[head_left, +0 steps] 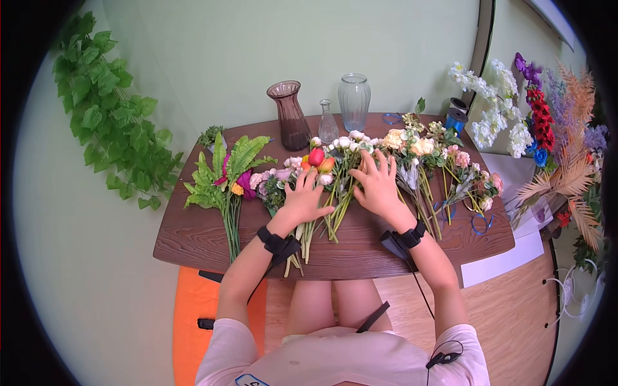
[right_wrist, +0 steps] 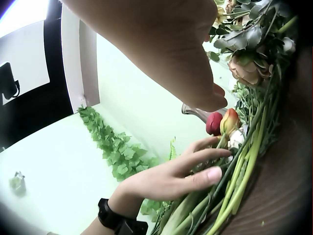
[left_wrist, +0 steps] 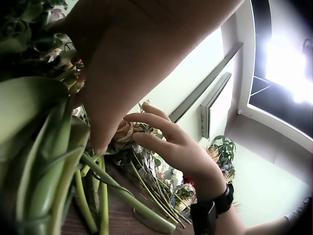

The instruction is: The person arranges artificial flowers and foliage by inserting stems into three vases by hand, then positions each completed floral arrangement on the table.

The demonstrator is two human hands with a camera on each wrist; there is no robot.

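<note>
Artificial flowers lie in a row across the dark wooden table (head_left: 187, 235). The left hand (head_left: 302, 204), fingers spread, rests on stems just below the red tulip (head_left: 315, 156) and an orange one (head_left: 326, 165). To its right the right hand (head_left: 380, 190) is spread over white blooms and green stems (head_left: 346, 209), its fingertips near the white roses (head_left: 354, 143). In the left wrist view thick green stems (left_wrist: 44, 166) lie beside the left hand (left_wrist: 132, 58). The right wrist view shows a peach rose (right_wrist: 249, 68) near the right hand (right_wrist: 161, 44). Neither hand grips a flower.
A purple vase (head_left: 291, 116), a small clear bottle (head_left: 327, 122) and a clear ribbed vase (head_left: 355, 101) stand at the back. Green ferns (head_left: 206, 177) lie at the left, ribbon spools (head_left: 456, 117) stand back right, and more flowers (head_left: 541, 119) are beyond the table's right end.
</note>
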